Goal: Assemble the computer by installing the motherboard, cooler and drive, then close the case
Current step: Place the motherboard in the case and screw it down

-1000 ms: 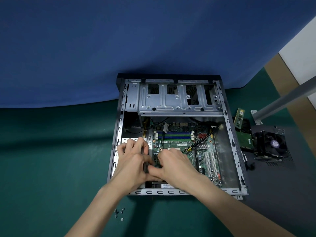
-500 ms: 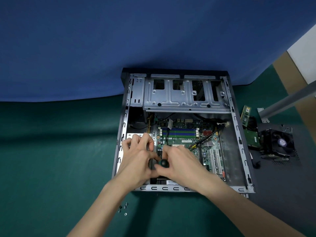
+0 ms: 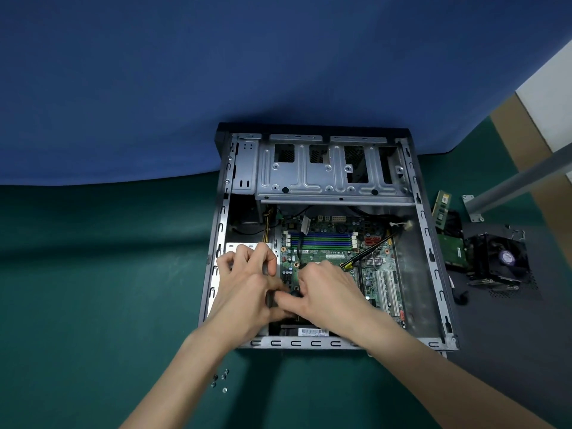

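Note:
An open grey computer case [image 3: 433, 261] lies flat on the green mat. Inside it sits the green motherboard [image 3: 328, 243] with blue and green memory slots. My left hand [image 3: 247, 283] curls round a black screwdriver handle [image 3: 271, 299] over the board's left edge. Close beside it, my right hand [image 3: 325, 292] pinches the same black tool at its round end; the tip is hidden under my fingers. The black cooler [image 3: 501, 261] and the green-backed drive [image 3: 453, 250] lie on the dark mat right of the case.
Several small loose screws [image 3: 220, 380] lie on the green mat in front of the case. A memory stick [image 3: 442, 209] and a grey metal bar [image 3: 520, 181] are at the right. A blue backdrop hangs behind. The silver drive cage [image 3: 328, 171] spans the case's far end.
The view shifted, so the case sits further right and higher in frame. Both hands stay together on the black tool over the motherboard's left edge, with small finger movements.

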Motion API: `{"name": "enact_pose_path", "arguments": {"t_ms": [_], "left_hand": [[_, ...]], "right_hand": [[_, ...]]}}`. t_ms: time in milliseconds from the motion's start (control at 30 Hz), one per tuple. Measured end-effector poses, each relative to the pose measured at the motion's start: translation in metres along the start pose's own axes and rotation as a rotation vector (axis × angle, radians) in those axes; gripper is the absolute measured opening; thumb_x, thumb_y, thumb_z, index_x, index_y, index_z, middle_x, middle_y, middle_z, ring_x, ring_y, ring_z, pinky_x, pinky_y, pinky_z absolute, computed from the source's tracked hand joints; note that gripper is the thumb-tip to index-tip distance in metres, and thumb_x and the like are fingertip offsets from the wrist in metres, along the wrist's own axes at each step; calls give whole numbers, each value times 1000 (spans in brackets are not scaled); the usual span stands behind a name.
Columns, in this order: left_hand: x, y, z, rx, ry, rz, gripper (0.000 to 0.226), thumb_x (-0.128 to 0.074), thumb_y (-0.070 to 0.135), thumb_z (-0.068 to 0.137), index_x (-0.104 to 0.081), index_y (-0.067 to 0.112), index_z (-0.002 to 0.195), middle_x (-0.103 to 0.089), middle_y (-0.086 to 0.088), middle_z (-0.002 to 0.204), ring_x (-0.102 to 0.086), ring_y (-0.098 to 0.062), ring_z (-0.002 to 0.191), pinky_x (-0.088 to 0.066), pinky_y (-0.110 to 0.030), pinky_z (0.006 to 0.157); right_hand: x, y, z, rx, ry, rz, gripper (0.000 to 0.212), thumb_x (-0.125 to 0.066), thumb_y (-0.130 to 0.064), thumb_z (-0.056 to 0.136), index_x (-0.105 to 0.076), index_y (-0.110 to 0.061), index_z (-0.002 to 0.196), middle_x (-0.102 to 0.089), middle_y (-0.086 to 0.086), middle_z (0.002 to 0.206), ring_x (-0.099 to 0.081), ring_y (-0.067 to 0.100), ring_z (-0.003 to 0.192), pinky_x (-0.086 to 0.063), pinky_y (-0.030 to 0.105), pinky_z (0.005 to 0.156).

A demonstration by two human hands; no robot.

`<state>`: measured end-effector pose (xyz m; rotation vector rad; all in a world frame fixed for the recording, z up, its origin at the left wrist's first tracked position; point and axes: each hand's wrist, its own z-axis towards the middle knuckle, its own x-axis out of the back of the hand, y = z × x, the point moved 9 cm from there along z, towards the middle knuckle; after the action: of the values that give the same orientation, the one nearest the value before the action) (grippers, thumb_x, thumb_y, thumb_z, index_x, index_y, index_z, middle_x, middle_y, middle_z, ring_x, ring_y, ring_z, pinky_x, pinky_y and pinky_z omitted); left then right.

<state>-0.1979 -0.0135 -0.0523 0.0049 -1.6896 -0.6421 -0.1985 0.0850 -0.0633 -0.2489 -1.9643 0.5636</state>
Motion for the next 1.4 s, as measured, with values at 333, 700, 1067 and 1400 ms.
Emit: {"name": "enact_pose_path", "arguments": {"t_ms": [333, 700, 1067, 1400], "left_hand": [[0, 0, 0, 3, 17, 20, 24, -75, 55, 60, -69, 33, 67, -29, 16, 90, -32, -14, 84, -13, -30, 73], [1, 1, 0, -11, 27, -7, 28, -70, 63, 62, -72, 36, 72, -31, 15, 90, -32, -14, 85, -14, -29, 75], [7, -9, 3, 84, -91, -358, 37, -86, 40, 58, -75, 35, 93, -43, 12, 95, -40, -12, 96, -23, -28, 90], [23, -23, 1, 197, 23, -686, 33, -67, -10, 78, -74, 17, 96, -52, 3, 99, -53, -1, 94, -40, -13, 83]], "right_hand": [[1, -2, -2, 7, -30, 18, 39, -61, -54, 77, -46, -20, 63, -52, -3, 59, -54, 23, 63, -43, 32, 56], [-1, -5, -2, 27, -30, 60, 35, -62, -46, 78, -42, -22, 63, -50, -2, 60, -54, 26, 69, -41, 33, 55], [-2, 0, 5, 3, -36, 58, 47, -62, -50, 83, -38, -19, 57, -44, -1, 60, -47, 21, 59, -39, 32, 54], [2, 12, 5, -57, 70, 17, 60, -39, -63, 88, -38, -16, 51, -41, -2, 50, -43, 20, 50, -37, 34, 58]]}}
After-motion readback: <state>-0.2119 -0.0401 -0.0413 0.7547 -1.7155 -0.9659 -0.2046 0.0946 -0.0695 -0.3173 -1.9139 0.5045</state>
